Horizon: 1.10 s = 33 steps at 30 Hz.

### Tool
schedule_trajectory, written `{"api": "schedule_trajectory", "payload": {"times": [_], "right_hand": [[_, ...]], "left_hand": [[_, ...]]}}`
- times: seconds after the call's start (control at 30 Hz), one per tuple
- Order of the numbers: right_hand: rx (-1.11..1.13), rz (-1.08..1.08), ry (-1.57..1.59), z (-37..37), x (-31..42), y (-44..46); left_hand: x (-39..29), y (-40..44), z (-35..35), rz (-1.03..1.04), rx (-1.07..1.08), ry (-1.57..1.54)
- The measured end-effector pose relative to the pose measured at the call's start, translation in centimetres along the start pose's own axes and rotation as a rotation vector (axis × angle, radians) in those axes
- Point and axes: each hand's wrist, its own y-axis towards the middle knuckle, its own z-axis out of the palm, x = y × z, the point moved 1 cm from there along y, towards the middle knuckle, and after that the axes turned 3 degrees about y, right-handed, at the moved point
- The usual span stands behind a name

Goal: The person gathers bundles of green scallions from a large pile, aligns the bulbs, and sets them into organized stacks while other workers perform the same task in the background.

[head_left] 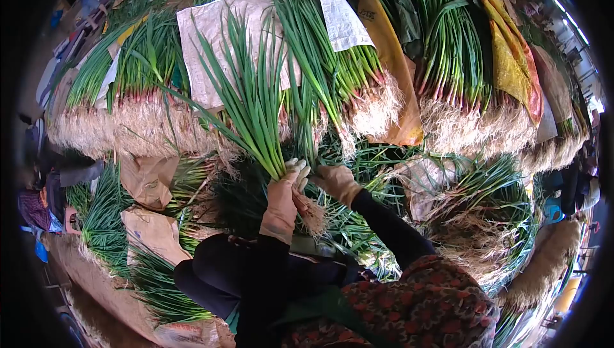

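Observation:
My left hand, in a pale glove, is closed around a bunch of green garlic. Its long flat leaves fan up and to the left, and its pale roots stick out below the fist. Just to the right is my gloved right hand, with fingers curled toward the left hand, close to some loose leaves. What lies in those fingers, if anything, is hidden. Beyond both hands, a white woven sack partly covers the row of garlic.
Rooted bundles stand in a long row ahead, roots facing me. Yellow and orange sacks drape over some. Around my legs lie loose garlic and brown sacking. A root-covered bundle lies at the far right.

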Motion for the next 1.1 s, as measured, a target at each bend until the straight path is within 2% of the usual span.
{"api": "schedule_trajectory", "payload": {"times": [0.03,0.07,0.1,0.13,0.17,0.2,0.23,0.27,0.3,0.33,0.37,0.43,0.5,0.53,0.57,0.63,0.7,0.73,0.83,0.87,0.9,0.93,0.97,1.03,1.1], "right_hand": [[-0.032,-0.04,-0.138,-1.5,1.8,-1.1],[-0.2,-0.149,-0.012,-1.7,1.8,-1.9],[-0.245,-0.28,-0.249,-1.7,1.8,-2.1],[-0.289,-0.409,-0.487,-2.2,2.6,-2.5],[-0.332,-0.539,-0.726,-2.8,3.5,-2.9],[-0.097,-0.227,-0.303,-3.3,4.3,-4.0],[-0.138,-0.375,0.017,-3.0,3.6,-3.9],[-0.174,-0.519,0.339,-2.4,1.7,-3.4],[-0.203,-0.659,0.662,-1.5,-0.6,-2.9],[-0.066,-0.301,1.208,-0.6,-3.5,-1.8],[-0.138,0.091,1.818,0.4,-6.4,-0.8],[-0.157,0.191,1.591,-0.2,-6.7,1.1],[0.014,0.209,1.299,-3.7,0.0,0.4],[0.012,0.197,1.264,-1.9,0.4,1.9],[0.044,0.184,1.085,-2.1,2.0,2.3],[-0.171,0.139,1.059,-1.0,3.4,2.9],[-0.296,0.053,1.205,5.8,-3.4,6.3],[-0.121,0.252,1.815,5.7,-5.3,6.0],[0.153,-0.386,-0.438,2.8,-2.5,1.6],[0.149,-0.418,-0.33,3.7,-3.7,0.4],[0.14,-0.453,-0.233,4.2,-5.1,-0.2],[0.132,-0.492,-0.139,4.3,-6.2,-0.3],[-0.054,-0.446,-0.322,2.2,-5.7,0.1],[-0.103,0.306,-0.14,-5.5,-1.9,1.4],[-0.423,0.262,-0.154,-2.9,-8.0,4.6]], "left_hand": [[0.2,0.1,0.0,0.009,0.017,0.086],[0.4,0.1,-0.1,0.018,0.034,0.17],[0.7,0.1,-0.3,0.027,0.049,0.254],[-0.5,-1.2,0.5,-0.151,-0.03,0.38],[0.0,-0.8,0.4,-0.122,0.013,0.303],[1.0,0.0,0.2,-0.091,0.057,0.225],[1.3,0.3,0.1,-0.057,0.102,0.149],[0.4,-0.2,-0.3,-0.141,0.143,0.167],[0.4,-0.3,-0.1,-0.113,0.099,0.09],[0.6,-0.3,0.2,-0.084,0.052,0.011],[0.8,-0.4,0.3,-0.057,0.005,-0.069],[0.9,-0.8,0.3,-0.082,0.056,-0.004],[1.5,-1.0,0.5,-0.135,0.1,0.026],[0.6,-2.2,1.6,-0.1,0.114,0.153],[0.4,-2.3,1.6,-0.14,0.085,0.235],[-0.3,-2.4,0.7,-0.217,0.015,0.393],[0.9,-2.1,0.2,-0.046,0.053,0.188],[1.3,-1.8,0.2,0.04,0.076,0.085],[0.4,-2.0,0.5,0.197,0.059,0.009],[-1.2,-3.5,2.2,0.164,-0.085,-0.145],[-0.3,-1.2,-0.5,0.052,-0.019,-0.086],[-0.7,-1.1,-0.1,0.032,-0.044,-0.158],[-1.1,-1.3,0.2,0.007,-0.075,-0.226],[-0.8,-1.2,0.1,-0.089,0.053,-0.29],[-0.2,-0.6,-0.4,-0.241,0.118,-0.29]]}}
